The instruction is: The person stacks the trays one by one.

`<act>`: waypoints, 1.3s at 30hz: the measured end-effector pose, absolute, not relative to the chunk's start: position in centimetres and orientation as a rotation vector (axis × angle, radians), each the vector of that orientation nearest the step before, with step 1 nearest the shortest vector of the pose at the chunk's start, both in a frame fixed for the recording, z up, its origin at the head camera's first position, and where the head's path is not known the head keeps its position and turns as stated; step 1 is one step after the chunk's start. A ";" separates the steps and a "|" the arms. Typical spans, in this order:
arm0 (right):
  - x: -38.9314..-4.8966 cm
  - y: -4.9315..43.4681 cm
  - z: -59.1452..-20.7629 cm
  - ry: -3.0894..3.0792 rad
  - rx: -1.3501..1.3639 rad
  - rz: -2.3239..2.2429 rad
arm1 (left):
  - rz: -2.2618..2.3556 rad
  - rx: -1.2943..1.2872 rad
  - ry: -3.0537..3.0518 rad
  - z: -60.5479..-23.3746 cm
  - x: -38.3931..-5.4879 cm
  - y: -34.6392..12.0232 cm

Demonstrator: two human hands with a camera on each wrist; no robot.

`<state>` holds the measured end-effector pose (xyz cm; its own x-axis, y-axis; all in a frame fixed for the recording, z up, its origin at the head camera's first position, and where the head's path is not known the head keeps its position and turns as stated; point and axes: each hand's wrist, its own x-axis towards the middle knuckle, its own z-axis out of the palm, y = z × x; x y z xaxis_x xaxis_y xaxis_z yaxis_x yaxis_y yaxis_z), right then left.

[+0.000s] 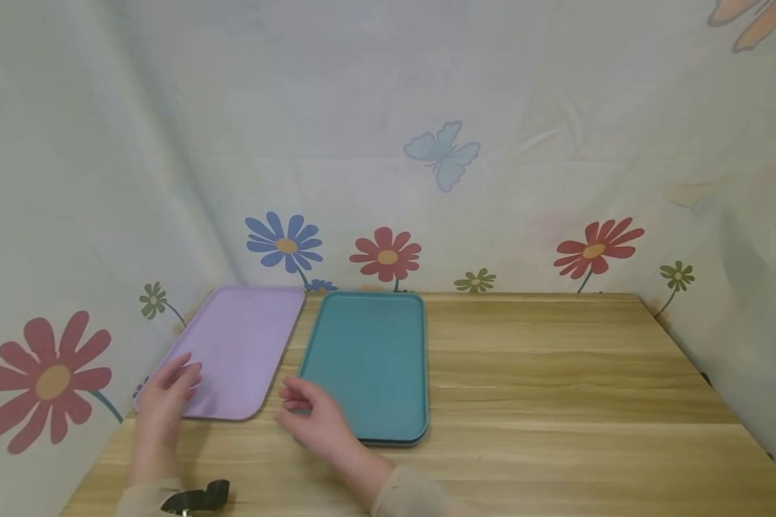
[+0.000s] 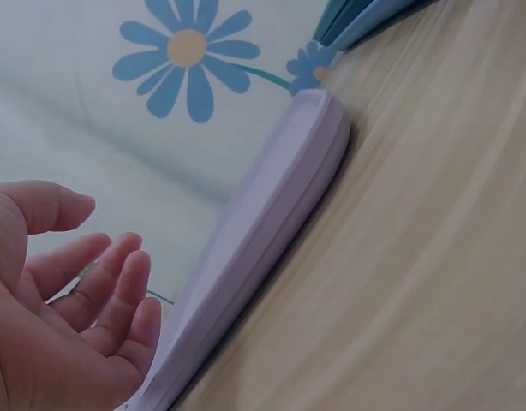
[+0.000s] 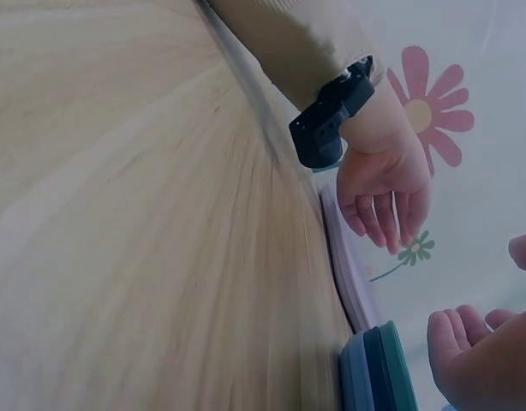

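Observation:
A lilac tray lies flat at the left of the wooden table. My left hand hovers over its near left corner, fingers loosely bent and holding nothing. To the right lies a teal tray, the top one of a stack. In the right wrist view, a dark blue tray and a light blue tray show beneath it. My right hand is over the near left edge of this stack, its fingers relaxed around nothing.
The wooden table stretches away to the right of the stack. A pale cloth printed with flowers and butterflies hangs behind the table and along its sides. A black wrist camera is strapped over the left sleeve.

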<state>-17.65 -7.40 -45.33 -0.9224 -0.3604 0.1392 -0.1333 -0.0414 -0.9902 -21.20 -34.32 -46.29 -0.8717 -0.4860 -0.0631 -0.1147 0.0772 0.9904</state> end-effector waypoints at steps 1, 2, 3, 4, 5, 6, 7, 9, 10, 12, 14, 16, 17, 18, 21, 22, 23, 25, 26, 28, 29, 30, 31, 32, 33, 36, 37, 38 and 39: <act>-17.6 -7.6 -45.3 2.049 -0.542 -2.096 | -1.847 0.599 -2.082 -46.4 -21.1 -34.5; -17.5 -7.8 -45.2 2.042 -0.545 -2.105 | -1.829 0.597 -2.091 -46.4 -21.1 -34.8; -17.4 -8.0 -45.1 2.040 -0.547 -2.111 | -1.821 0.603 -2.087 -46.5 -21.0 -35.0; -17.4 -8.2 -45.0 2.037 -0.549 -2.119 | -1.820 0.609 -2.077 -46.5 -20.9 -35.2; -17.3 -8.4 -44.9 2.035 -0.545 -2.126 | -1.816 0.621 -2.072 -46.6 -20.9 -35.3; -17.3 -8.7 -44.9 2.033 -0.535 -2.130 | -1.811 0.630 -2.068 -46.6 -20.8 -35.5; -17.3 -8.9 -44.8 2.030 -0.526 -2.137 | -1.811 0.643 -2.053 -46.6 -20.7 -35.6; -17.3 -9.4 -44.7 2.017 -0.489 -2.151 | -1.829 0.680 -2.016 -46.7 -20.6 -35.9; -17.3 -9.6 -44.7 2.003 -0.469 -2.162 | -1.817 0.684 -2.023 -46.7 -20.5 -36.1; -17.2 -10.1 -44.7 1.973 -0.436 -2.185 | -1.807 0.701 -2.008 -46.8 -20.3 -36.3; -17.1 -10.5 -44.8 1.949 -0.412 -2.205 | -1.800 0.721 -1.995 -46.8 -20.2 -36.7; -17.1 -11.0 -44.9 1.928 -0.392 -2.227 | -1.789 0.722 -1.984 -46.9 -20.1 -37.0; -17.1 -11.2 -45.0 1.926 -0.384 -2.235 | -1.788 0.732 -1.969 -46.9 -20.1 -37.1; -17.0 -11.5 -45.1 1.928 -0.373 -2.243 | -1.791 0.733 -1.955 -46.9 -20.0 -37.3; -17.0 -12.3 -45.4 1.927 -0.344 -2.286 | -1.804 0.718 -1.923 -46.9 -19.9 -37.8; -17.0 -12.6 -45.5 1.927 -0.333 -2.300 | -1.808 0.722 -1.914 -46.9 -19.9 -37.9; -16.9 -12.9 -45.6 1.923 -0.319 -2.316 | -1.824 0.717 -1.895 -47.0 -19.9 -38.0; -16.9 -13.4 -45.8 1.920 -0.301 -2.342 | -1.877 0.703 -1.836 -47.0 -19.8 -38.3; -16.8 -13.7 -45.9 1.924 -0.295 -2.349 | -1.891 0.703 -1.819 -47.0 -19.8 -38.4; -16.8 -14.1 -46.1 1.926 -0.275 -2.359 | -1.909 0.694 -1.783 -47.1 -19.6 -38.6; -16.7 -14.3 -46.2 1.931 -0.271 -2.361 | -1.915 0.692 -1.767 -47.1 -19.6 -38.7; -16.7 -14.5 -46.2 1.939 -0.274 -2.360 | -1.906 0.689 -1.767 -47.1 -19.5 -38.8; -16.6 -14.7 -46.3 1.946 -0.279 -2.359 | -1.888 0.688 -1.780 -47.2 -19.4 -38.9; -16.6 -14.8 -46.3 1.961 -0.284 -2.353 | -1.873 0.693 -1.785 -47.2 -19.4 -38.9; -16.6 -15.0 -46.4 1.977 -0.294 -2.347 | -1.866 0.680 -1.787 -47.2 -19.4 -39.0; -16.5 -15.2 -46.5 2.099 -0.333 -2.288 | -1.813 0.701 -1.820 -47.3 -19.3 -39.1; -16.5 -15.3 -46.6 2.162 -0.342 -2.243 | -1.804 0.711 -1.826 -47.3 -19.3 -39.1; -16.4 -15.3 -46.7 2.238 -0.350 -2.192 | -1.796 0.723 -1.829 -47.3 -19.3 -39.2; -16.4 -15.3 -46.8 2.303 -0.352 -2.141 | -1.785 0.734 -1.841 -47.3 -19.2 -39.2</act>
